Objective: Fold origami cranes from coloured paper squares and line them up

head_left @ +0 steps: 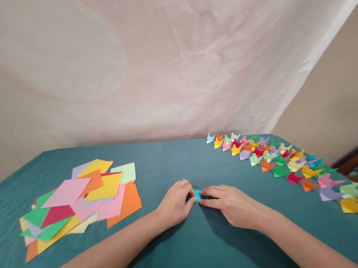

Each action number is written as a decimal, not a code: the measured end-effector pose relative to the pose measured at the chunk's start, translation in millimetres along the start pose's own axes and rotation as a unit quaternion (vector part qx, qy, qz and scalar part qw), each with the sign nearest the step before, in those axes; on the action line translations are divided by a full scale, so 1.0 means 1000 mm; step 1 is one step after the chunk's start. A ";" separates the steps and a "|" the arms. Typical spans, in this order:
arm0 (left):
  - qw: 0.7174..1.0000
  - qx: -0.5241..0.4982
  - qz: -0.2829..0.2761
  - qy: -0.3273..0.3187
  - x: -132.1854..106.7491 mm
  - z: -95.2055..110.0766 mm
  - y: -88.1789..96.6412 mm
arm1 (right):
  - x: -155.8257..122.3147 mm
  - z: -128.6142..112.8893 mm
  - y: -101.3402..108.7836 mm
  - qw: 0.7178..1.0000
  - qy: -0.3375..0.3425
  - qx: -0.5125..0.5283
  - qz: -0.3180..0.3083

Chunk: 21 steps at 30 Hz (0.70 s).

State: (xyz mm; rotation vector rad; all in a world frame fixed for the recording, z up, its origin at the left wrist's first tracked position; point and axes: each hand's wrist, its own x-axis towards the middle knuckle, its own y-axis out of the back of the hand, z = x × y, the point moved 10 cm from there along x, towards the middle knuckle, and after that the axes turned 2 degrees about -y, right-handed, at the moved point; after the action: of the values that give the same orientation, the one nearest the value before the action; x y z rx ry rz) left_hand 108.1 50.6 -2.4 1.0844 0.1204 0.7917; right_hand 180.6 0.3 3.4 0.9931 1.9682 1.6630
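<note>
Blue paper on the worktop is pinched at its 9 o'clock by the left hand and touched at 3 o'clock by the right hand (grip indiscernible); a skewed crease could be caused by uneven pressure.

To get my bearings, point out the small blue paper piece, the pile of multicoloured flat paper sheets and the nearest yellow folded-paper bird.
Blue paper piece (pixel 197 195): head view, exposed middle.
Paper pile (pixel 68 193): head view, pink top surface.
Yellow bird (pixel 352 206): head view, body.
</note>
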 end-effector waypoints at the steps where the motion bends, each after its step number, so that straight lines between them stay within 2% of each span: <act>1: 1.000 0.000 0.000 0.000 0.000 0.000 0.000 | 0.000 -0.001 -0.001 1.000 0.000 -0.008 -0.005; 9: 1.000 -0.005 0.001 0.002 0.001 0.001 0.001 | 0.000 -0.008 -0.003 0.998 -0.007 -0.051 -0.034; 21: 0.999 -0.041 0.007 0.007 -0.001 0.001 0.004 | 0.007 -0.010 -0.003 0.996 -0.026 -0.076 -0.033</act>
State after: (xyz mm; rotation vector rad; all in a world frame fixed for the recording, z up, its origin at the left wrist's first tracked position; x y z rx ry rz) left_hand 105.3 49.9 1.4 1.0036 0.0912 0.8093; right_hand 168.0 -1.9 4.2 0.8955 1.7920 1.7048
